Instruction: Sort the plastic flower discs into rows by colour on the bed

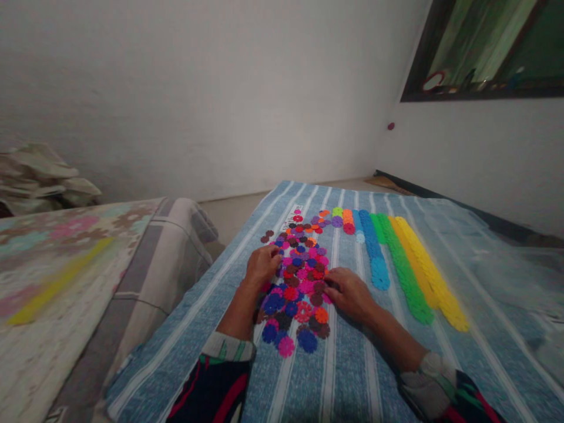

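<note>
A pile of small flower-shaped plastic discs point(303, 273) in pink, dark blue, red, brown, purple and orange lies on a blue striped cloth. At its left edge my left hand point(263, 263) is closed, with the fingertips touching the discs. Whatever those fingers hold is hidden. Across the pile, my right hand point(350, 291) has its thumb and fingers curled towards each other at the right edge, among brown and pink discs. A disc between them cannot be made out. Right of this hand lie overlapping rows of discs: a blue row point(372, 241), a green row point(405, 273) and a yellow row point(434, 273).
The striped cloth point(352, 364) covers the work surface. Shorter orange and lime rows sit near its far end. Clear plastic bags point(506, 270) lie at the right. A bed with a patterned cover point(145, 282) stands on the left, and white walls rise behind.
</note>
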Motion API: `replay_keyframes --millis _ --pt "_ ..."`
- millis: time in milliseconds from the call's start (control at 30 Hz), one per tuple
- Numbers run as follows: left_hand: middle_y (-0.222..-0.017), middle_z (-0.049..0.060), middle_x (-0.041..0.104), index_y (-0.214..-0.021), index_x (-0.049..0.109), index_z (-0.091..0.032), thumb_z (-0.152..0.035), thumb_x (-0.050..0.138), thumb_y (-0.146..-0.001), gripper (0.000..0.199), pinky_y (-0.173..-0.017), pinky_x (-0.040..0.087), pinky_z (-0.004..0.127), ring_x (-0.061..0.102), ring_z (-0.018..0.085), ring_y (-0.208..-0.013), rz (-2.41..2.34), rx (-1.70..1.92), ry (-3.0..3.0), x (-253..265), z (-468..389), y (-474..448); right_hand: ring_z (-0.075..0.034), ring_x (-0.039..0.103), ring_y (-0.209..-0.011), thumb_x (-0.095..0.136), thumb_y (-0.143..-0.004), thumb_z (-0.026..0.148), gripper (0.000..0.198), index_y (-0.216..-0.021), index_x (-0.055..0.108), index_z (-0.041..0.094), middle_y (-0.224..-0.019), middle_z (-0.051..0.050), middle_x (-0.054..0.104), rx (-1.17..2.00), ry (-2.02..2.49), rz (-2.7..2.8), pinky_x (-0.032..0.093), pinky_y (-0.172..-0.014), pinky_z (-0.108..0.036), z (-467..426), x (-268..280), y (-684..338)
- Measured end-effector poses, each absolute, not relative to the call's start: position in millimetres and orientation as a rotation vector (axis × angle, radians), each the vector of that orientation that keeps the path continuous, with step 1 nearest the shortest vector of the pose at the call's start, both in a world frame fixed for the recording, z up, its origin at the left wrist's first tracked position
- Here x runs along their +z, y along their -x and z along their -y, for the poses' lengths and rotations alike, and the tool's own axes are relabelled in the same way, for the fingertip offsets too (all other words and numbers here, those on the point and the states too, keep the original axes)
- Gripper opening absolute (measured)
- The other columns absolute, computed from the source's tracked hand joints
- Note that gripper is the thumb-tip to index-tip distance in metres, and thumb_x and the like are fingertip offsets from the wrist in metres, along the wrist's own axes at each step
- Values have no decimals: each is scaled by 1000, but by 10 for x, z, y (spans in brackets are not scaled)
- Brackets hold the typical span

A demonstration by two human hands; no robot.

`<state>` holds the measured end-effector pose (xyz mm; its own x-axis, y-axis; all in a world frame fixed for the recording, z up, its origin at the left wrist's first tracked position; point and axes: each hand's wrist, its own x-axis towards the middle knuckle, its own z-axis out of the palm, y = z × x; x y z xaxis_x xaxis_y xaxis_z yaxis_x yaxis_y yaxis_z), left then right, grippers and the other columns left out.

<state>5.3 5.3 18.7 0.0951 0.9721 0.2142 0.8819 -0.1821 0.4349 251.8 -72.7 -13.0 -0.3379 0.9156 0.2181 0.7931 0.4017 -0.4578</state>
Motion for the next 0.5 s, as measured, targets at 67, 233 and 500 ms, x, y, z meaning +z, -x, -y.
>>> replay_keyframes --millis 67,233,500 --pt "-79 4 72 -82 72 -20 -24 53 -78 20 -68 42 27 64 19 -77 -1877 685 -2152 185 -50 -47 -21 57 -99 59 -86 22 17 -100 69 20 -101 -6 67 414 1414 2194 40 -88 -33 770 -188 -2530" --pt "-83 4 73 -86 73 -19 -22 54 -79 21 -73 45 29 64 19 -79 -1852 710 -2150 115 -69 -70 -23 57 -111 58 -86 25 25 -108 69 23 -117 -8 66 387 1346 2096 41 -96 -38 830 -334 -2558" --pt "-110 5 71 -102 72 -22 -24 65 -76 27 -98 43 37 61 22 -104 -1320 633 -2482 46 -10 -242 -23 60 -106 58 -86 23 23 -107 69 22 -113 -7 69 364 1270 2114 44 -94 -38 780 -373 -2617"
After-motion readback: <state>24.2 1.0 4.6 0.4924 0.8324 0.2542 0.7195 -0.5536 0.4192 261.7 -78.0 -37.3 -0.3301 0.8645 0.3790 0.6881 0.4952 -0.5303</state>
